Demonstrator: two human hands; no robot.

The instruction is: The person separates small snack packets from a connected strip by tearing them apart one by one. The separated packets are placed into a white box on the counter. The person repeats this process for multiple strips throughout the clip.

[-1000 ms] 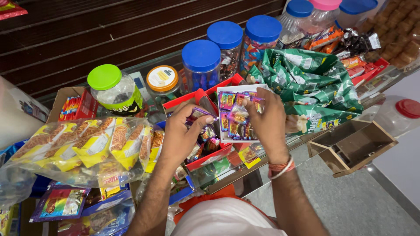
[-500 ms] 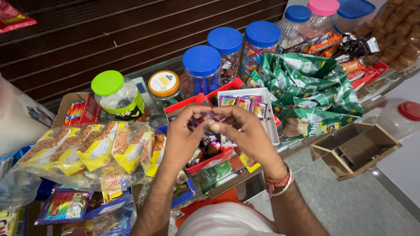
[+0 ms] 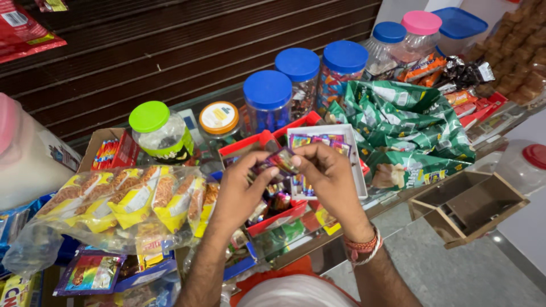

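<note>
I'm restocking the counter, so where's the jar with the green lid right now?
In the head view, the green-lidded jar stands left of both hands, between the small cardboard box and the orange-lidded jar, behind the yellow snack packets.

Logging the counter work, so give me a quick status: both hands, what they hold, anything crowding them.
Left hand and right hand pinch one small dark sweet packet together. Held above red tray. White box close beside the right hand.

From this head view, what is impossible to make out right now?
- Small dark wrapper: its contents, pinched between left hand and right hand.
- Red tray: contents mostly covered by both hands.
- Pink-lidded white tub: cut by left edge.
- Wooden box: inside in shadow.
</note>
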